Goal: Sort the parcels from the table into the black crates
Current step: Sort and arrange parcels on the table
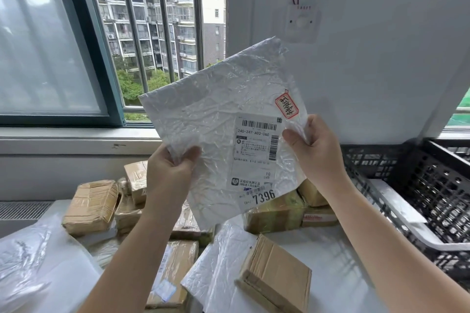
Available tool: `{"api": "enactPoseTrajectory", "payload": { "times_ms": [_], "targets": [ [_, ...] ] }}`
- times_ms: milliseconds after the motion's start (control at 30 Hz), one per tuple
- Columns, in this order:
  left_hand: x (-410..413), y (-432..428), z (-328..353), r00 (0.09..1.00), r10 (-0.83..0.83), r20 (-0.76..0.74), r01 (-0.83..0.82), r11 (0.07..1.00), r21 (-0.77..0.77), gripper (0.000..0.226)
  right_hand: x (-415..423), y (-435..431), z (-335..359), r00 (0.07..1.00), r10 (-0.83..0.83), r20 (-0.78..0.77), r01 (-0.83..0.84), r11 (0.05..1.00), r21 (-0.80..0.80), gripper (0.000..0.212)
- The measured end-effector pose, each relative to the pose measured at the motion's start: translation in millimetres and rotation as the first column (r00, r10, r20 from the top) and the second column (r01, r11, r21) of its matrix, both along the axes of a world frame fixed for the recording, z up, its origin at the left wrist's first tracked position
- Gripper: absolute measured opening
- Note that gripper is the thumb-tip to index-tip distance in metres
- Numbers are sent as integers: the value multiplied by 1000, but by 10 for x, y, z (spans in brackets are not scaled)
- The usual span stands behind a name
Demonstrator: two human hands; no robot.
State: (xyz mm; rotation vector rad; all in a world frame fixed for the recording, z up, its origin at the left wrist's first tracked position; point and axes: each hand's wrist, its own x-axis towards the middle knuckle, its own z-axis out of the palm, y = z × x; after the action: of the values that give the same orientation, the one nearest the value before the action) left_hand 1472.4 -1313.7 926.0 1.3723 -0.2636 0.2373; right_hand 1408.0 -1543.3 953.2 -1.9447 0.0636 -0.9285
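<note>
I hold a flat white crinkled mailer parcel (216, 114) up in front of me, label side facing me, with a shipping label and a red-edged sticker on it. My left hand (169, 173) pinches its lower left edge. My right hand (312, 150) pinches its right edge beside the label. Below it the table (330, 256) carries several taped brown cardboard parcels (90, 207) and white mailers (218, 262). A black perforated crate (432, 198) stands at the right of the table, with a white flat parcel inside it.
A small cardboard box (276, 277) lies near the table's front. A clear plastic bag (28, 254) lies at the left. Behind the table are a window sill (76, 134), barred window and a white wall panel (356, 46).
</note>
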Motion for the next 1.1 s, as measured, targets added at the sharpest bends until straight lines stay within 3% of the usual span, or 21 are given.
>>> {"api": "enactPoseTrajectory", "payload": {
  "times_ms": [133,233,500,667,800,900,1100],
  "targets": [
    [20,-27,11,1000,-6,17,7,1000,-18,16,-35,-12,37,1000,-30,-7,30,999,-12,61],
    [35,-82,-25,999,-39,25,40,999,-28,18,-89,-60,25,997,-75,-36,74,997,-36,45],
    [-49,-650,-233,985,-170,9,170,985,14,20,-475,-564,-82,929,-310,-203,287,948,-138,19],
    [-348,-1343,-258,979,-203,10,201,976,86,11,-867,-1238,-164,884,-396,-247,371,918,-142,28],
    [-651,-2127,-205,969,-209,133,186,969,165,20,-1331,-2009,-216,860,-411,-303,381,911,-156,24],
    [-980,-2876,-193,958,-266,105,248,956,155,37,-1736,-2711,-241,851,-398,-343,380,917,-120,27],
    [-1523,-4348,-131,933,-350,83,308,898,314,90,-2382,-4067,-220,828,-452,-332,433,891,-135,27]
  ]
}}
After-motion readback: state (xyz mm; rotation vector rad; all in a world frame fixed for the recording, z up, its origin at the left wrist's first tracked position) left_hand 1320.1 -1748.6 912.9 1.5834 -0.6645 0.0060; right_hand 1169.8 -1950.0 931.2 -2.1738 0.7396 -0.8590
